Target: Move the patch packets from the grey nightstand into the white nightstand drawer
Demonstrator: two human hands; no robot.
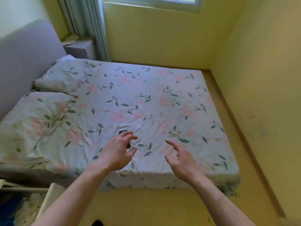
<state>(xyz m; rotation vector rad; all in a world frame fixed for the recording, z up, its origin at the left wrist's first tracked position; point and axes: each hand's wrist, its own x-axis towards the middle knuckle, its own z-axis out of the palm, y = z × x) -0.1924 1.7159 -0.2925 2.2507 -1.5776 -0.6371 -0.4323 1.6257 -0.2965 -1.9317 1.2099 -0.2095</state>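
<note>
Both bare forearms reach forward over the near edge of the bed [162,98], which carries a floral sheet with pink blooms and green leaves. The left hand [116,152] hangs above the bed's near middle, wrist level, fingers spread and loosely curled like a claw, with nothing between them; under its fingers lies a small dark object [123,132] on the sheet, mostly hidden by the hand (too blurred to say what it is). The right hand [180,158] hovers to the right of it over the same stretch of sheet, palm turned inward, forefinger extended, the other fingers gently bent, also holding nothing. At the far left corner of the bed, beside the padded headboard [24,51], stands the grey nightstand [79,48] with pale, indistinct items on its top; whether these are the patch packets cannot be told. Two pillows [53,95] lie against the bed's left end. A white furniture edge [47,198] shows off the bed's near left corner.
</note>
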